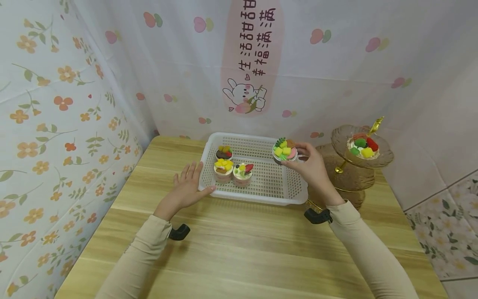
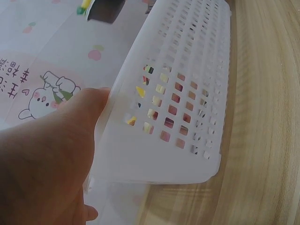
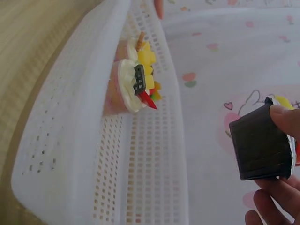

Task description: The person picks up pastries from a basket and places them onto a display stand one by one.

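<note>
My right hand (image 1: 314,169) pinches a toy cupcake (image 1: 284,152) between thumb and fingers, above the right part of a white plastic basket (image 1: 254,199). Its dark cup (image 3: 260,144) shows in the right wrist view; yellow, pink and green pieces top it. At the basket's left end my left hand (image 1: 185,189) rests against the rim, fingers fairly straight and thumb spread along the front corner. Inside, on the left, stand three more cupcakes: one with a dark top (image 1: 224,153), one with yellow cubes (image 1: 223,171), and one with a red piece (image 1: 242,174).
Right of the basket stands a tiered amber stand (image 1: 337,180) with a gold post. Its top plate (image 1: 384,155) bears another fruit-topped cupcake (image 1: 363,146). Patterned curtains (image 1: 179,62) rise behind and to the left of the wooden table (image 1: 239,245).
</note>
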A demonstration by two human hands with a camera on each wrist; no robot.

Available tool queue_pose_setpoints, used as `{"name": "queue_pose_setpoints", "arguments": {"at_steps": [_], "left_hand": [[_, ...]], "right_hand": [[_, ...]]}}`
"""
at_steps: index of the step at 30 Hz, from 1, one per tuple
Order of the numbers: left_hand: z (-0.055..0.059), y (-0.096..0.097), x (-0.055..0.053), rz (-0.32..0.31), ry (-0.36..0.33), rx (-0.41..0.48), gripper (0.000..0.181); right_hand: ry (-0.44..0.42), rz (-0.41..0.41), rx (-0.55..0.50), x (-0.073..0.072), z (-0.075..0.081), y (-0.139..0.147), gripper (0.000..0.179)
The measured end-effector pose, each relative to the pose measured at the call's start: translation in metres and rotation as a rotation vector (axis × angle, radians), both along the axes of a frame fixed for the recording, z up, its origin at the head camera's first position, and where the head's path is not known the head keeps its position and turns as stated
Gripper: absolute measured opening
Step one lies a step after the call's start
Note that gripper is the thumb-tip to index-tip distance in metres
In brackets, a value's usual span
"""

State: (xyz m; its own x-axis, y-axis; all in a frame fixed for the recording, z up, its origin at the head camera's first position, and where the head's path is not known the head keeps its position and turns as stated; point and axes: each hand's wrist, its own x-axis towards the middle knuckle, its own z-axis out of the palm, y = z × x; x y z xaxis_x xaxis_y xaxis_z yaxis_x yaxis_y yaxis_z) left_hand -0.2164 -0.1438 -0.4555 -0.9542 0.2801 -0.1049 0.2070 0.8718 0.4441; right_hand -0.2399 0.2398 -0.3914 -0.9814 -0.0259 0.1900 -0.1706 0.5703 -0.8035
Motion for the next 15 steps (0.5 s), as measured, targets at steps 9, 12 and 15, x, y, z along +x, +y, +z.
{"name": "queue_pose_setpoints", "arguments": {"at_steps": [9, 12, 15], "left_hand": [[-0.001, 0.001, 0.0, 0.003, 0.0, 0.009, 0.102], [0.0, 0.002, 0.0, 0.005, -0.001, 0.012, 0.101], [0.0, 0.002, 0.0, 0.005, 0.0, 0.012, 0.101]], "right_hand": [[0.08, -0.175, 0.085, 0.04, 0.001, 0.026, 0.072], [0.088, -0.24, 0.086, 0.05, 0.0, 0.034, 0.07], [0.079, -0.294, 0.086, 0.057, -0.002, 0.042, 0.072]]}}
